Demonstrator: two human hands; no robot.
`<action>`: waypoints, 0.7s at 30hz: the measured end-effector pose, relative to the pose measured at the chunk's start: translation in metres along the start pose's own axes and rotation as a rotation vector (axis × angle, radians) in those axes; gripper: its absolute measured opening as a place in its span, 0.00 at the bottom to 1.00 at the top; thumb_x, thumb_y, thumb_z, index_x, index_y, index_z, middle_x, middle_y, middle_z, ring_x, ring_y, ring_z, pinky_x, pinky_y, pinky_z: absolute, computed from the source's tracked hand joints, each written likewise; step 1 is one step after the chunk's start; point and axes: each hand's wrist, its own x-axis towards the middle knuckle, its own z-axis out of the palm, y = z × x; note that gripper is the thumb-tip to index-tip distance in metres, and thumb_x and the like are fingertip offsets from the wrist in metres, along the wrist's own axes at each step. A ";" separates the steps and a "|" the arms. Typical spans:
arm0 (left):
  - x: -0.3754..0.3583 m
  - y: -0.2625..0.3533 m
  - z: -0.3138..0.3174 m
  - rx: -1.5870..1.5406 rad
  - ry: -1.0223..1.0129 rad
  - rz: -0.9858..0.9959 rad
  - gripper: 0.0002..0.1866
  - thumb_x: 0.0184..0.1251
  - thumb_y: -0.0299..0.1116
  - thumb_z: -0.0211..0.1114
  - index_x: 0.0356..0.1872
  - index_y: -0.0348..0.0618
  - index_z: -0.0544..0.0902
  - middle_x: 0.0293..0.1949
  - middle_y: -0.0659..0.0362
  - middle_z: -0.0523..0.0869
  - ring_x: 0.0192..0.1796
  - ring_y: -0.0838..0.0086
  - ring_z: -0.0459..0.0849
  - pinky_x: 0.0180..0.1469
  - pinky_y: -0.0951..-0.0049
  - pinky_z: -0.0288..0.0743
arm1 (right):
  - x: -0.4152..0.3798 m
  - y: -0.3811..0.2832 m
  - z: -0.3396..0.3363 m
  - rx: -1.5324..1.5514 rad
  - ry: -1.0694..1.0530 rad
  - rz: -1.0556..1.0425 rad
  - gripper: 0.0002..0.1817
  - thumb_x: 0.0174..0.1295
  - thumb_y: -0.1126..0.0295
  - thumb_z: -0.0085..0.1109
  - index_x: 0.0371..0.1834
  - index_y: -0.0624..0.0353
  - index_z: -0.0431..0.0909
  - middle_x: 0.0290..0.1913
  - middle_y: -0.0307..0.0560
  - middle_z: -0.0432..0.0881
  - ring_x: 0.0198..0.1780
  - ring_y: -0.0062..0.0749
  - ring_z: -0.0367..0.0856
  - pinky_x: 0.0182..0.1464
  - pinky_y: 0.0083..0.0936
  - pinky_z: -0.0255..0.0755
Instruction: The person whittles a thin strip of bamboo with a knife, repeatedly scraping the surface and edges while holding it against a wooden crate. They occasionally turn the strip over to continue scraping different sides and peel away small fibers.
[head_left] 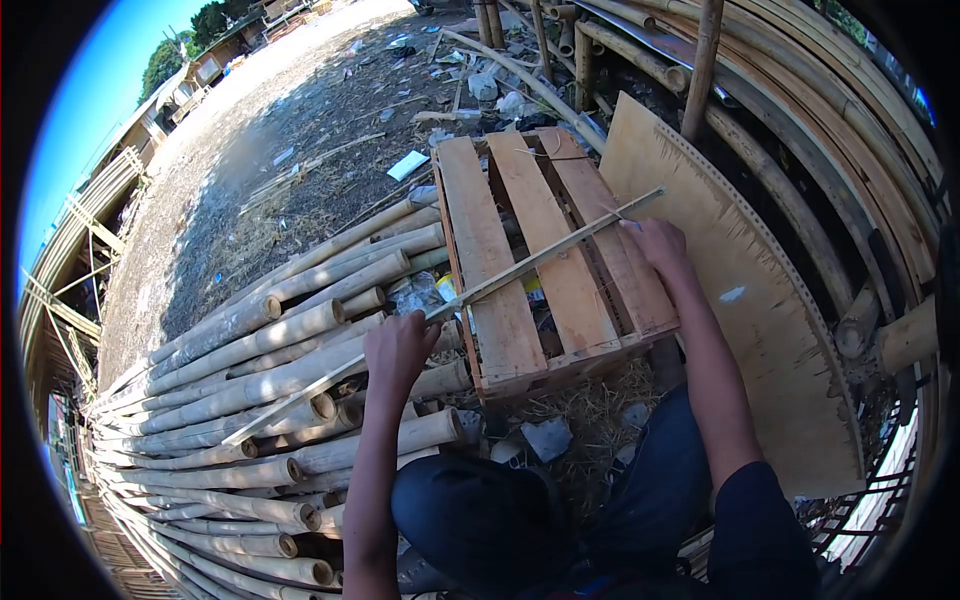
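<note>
Your left hand (pixel 398 350) grips the bamboo strip (pixel 450 305) mid-length; your right hand (pixel 655 243) pinches its upper-right end over the wooden pallet (pixel 500 300). Strip looks whole, work seemingly barely begun.

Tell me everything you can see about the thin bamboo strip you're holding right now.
The bamboo strip is long, thin, pale and straight, looking like split bamboo. It runs diagonally from lower left, over the stacked bamboo poles, up across the wooden pallet to the upper right. The left hand closes on it near mid-length; the right hand holds it near its upper end. Both ends stick out free.
</note>
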 end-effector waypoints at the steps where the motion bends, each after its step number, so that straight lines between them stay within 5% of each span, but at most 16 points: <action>1: 0.000 0.001 0.002 -0.003 0.002 -0.001 0.21 0.64 0.53 0.63 0.24 0.45 0.82 0.20 0.51 0.82 0.29 0.55 0.84 0.30 0.55 0.74 | -0.001 0.011 -0.002 0.011 0.031 0.074 0.33 0.70 0.42 0.45 0.30 0.63 0.85 0.30 0.62 0.84 0.37 0.56 0.85 0.42 0.48 0.76; 5: 0.001 0.006 0.006 -0.045 0.037 0.025 0.20 0.64 0.52 0.63 0.25 0.45 0.83 0.20 0.50 0.82 0.29 0.54 0.84 0.31 0.54 0.75 | -0.004 -0.008 -0.005 0.012 0.024 0.120 0.32 0.70 0.43 0.46 0.30 0.64 0.85 0.31 0.62 0.84 0.39 0.56 0.85 0.44 0.48 0.76; 12: -0.001 0.005 0.006 -0.041 0.034 0.010 0.20 0.64 0.52 0.63 0.26 0.44 0.83 0.21 0.49 0.82 0.28 0.53 0.84 0.30 0.54 0.74 | -0.035 -0.098 -0.003 0.069 -0.112 -0.222 0.31 0.70 0.43 0.47 0.31 0.63 0.85 0.29 0.60 0.85 0.36 0.54 0.85 0.40 0.46 0.77; 15: -0.002 0.004 0.001 -0.046 -0.002 -0.006 0.21 0.64 0.53 0.63 0.26 0.45 0.83 0.21 0.50 0.82 0.28 0.53 0.84 0.30 0.54 0.74 | -0.024 -0.066 0.009 0.033 0.007 -0.238 0.31 0.70 0.44 0.47 0.31 0.62 0.85 0.28 0.60 0.84 0.34 0.54 0.85 0.39 0.46 0.77; 21: 0.000 0.005 0.004 -0.038 0.045 0.003 0.22 0.64 0.53 0.63 0.24 0.44 0.82 0.20 0.50 0.82 0.28 0.53 0.84 0.30 0.54 0.74 | -0.004 0.046 0.006 -0.024 0.166 0.168 0.32 0.70 0.44 0.46 0.30 0.63 0.86 0.29 0.62 0.84 0.36 0.55 0.86 0.40 0.48 0.77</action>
